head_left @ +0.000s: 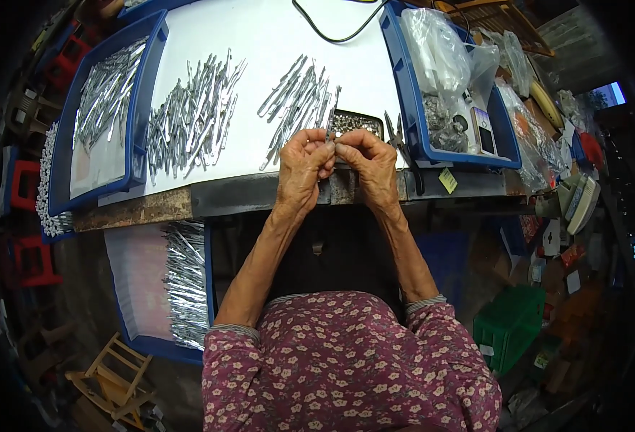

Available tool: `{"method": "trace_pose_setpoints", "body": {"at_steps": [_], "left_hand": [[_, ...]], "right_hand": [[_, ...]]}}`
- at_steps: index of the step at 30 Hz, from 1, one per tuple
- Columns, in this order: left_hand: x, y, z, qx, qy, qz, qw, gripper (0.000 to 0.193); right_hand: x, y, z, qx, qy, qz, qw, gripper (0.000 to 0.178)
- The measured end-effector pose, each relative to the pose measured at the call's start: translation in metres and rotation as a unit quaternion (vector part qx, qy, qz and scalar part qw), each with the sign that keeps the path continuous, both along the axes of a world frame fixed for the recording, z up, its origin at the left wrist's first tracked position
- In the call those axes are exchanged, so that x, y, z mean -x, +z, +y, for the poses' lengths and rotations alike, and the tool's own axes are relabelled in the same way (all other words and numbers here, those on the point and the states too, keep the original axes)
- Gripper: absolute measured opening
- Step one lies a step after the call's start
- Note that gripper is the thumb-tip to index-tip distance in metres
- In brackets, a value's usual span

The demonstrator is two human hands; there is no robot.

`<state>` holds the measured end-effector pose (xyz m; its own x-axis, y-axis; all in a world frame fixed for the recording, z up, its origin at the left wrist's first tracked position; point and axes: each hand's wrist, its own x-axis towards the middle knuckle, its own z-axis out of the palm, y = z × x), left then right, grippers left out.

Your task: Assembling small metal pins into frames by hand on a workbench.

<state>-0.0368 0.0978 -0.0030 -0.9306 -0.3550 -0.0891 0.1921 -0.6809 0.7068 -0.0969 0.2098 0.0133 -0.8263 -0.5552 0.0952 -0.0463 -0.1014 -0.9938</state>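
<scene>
Over the front edge of the worktable, my left hand (301, 169) pinches a slender metal strip (334, 108), which points up and away from me. Close beside it, my right hand (372, 164) is closed, thumb against fingers, at the strip's lower end; whatever sits in that pinch is too small to make out. Just beyond my fingers lies a dark shallow tray (379, 129) of small metal parts. Pliers (398, 140) with dark handles rest right of it. A loose pile of similar metal strips (296, 101) lies beyond my left hand, and a larger pile (195, 119) spreads farther left.
Blue bins stand at both sides: the left bin (139, 101) holds metal strips, the right bin (432, 155) plastic bags and small boxes. Below the table at left is another blue bin (208, 288) with strips. A black cable (324, 36) curves across the far side.
</scene>
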Motion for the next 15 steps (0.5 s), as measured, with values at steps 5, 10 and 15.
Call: {"method": "trace_pose_setpoints", "body": {"at_steps": [5, 10, 15], "left_hand": [[-0.001, 0.006, 0.001, 0.046, 0.028, -0.009, 0.999, 0.013], [-0.003, 0.012, -0.001, 0.124, 0.034, -0.043, 0.991, 0.012], [-0.003, 0.012, -0.002, 0.207, 0.046, -0.071, 0.975, 0.014]], "right_hand": [[-0.003, 0.005, -0.001, -0.07, -0.025, 0.069, 0.995, 0.01], [-0.001, 0.005, 0.003, -0.13, -0.011, 0.149, 0.98, 0.009], [0.001, 0.004, 0.004, -0.169, 0.006, 0.217, 0.962, 0.007]]}}
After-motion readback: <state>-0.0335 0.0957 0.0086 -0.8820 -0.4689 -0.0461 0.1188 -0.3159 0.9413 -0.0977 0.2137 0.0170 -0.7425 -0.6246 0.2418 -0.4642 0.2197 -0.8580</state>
